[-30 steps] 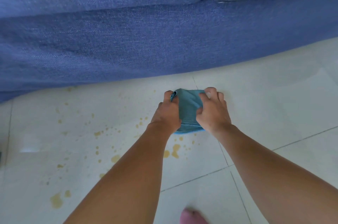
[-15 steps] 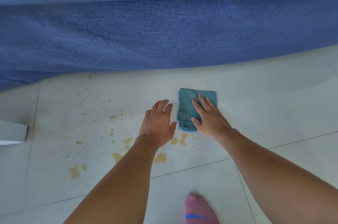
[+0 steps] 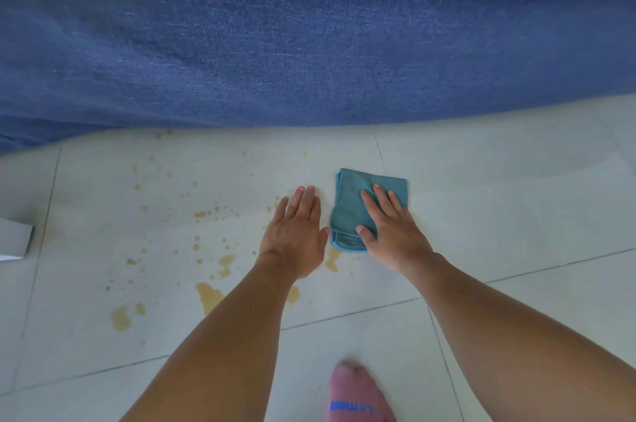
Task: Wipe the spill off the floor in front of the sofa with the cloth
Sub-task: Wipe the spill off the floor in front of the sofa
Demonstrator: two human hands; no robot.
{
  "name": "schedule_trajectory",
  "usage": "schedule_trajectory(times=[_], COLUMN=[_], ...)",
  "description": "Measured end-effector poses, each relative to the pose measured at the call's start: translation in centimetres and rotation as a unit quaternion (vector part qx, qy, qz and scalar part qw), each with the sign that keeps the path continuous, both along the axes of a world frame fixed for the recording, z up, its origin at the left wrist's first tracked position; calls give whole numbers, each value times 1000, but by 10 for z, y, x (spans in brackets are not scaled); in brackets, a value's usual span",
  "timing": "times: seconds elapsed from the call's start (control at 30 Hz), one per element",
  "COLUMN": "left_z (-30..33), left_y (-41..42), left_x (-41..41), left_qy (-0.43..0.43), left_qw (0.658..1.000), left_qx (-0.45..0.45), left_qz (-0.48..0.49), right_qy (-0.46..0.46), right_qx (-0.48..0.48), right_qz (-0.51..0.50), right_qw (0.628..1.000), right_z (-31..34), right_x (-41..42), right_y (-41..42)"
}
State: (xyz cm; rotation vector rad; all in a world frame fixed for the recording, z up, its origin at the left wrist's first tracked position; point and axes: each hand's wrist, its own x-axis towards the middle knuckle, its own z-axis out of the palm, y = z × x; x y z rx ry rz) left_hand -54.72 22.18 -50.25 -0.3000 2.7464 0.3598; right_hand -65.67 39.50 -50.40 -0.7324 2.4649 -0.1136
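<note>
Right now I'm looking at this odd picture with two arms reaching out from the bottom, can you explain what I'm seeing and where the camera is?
The camera sits on a person's head and looks forward and down, so the arms you see are that person's own. No machine is involved. The right hand lies flat, palm down, on a folded teal cloth resting on the pale tiled floor. The left hand is open and empty, flat beside the cloth. Yellowish spill spots are scattered over the tiles to the left. Behind them runs a blue sofa. At the bottom edge is a foot in a pink sock.
</note>
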Motion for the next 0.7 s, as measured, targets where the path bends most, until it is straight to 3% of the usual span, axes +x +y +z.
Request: schedule_trajectory(times=[0.43, 0.7], left_z=[1, 4], left_y=[0, -5], left_x=[1, 3], left_qy=[-10, -30], left_qw=[1000, 1000], left_qx=[-13, -8], left_qz=[1, -3], right_qy=[34, 38], right_qx=[-29, 33], right_qz=[30, 41], right_qw=[999, 998], right_z=[-8, -4], right_x=[20, 8], right_y=[18, -7])
